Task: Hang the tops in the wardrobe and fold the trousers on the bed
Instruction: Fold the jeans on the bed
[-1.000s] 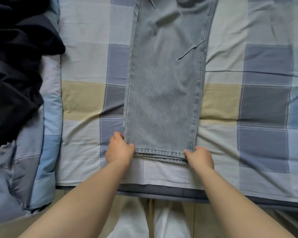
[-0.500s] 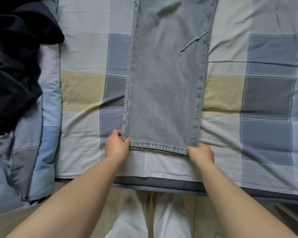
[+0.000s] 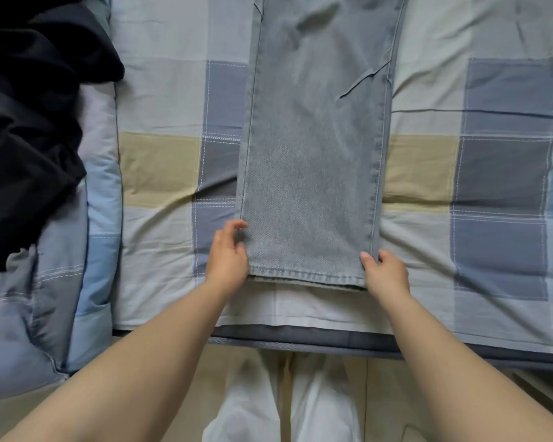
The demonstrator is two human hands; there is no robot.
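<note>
Soft, even daylight; no glare, no hard highlights. Shadows faint: thin dark line under hem of jeans (image 3: 310, 161), slight shading in creases of checked bed cover (image 3: 492, 173). Black garments (image 3: 26, 129) at left nearly featureless, folds lost in dark. Wide-angle bowing at frame borders, edge of bed (image 3: 300, 341) curved. Slight motion blur on fingers of left hand (image 3: 229, 255). Forearms at bottom soft, out of focus.
</note>
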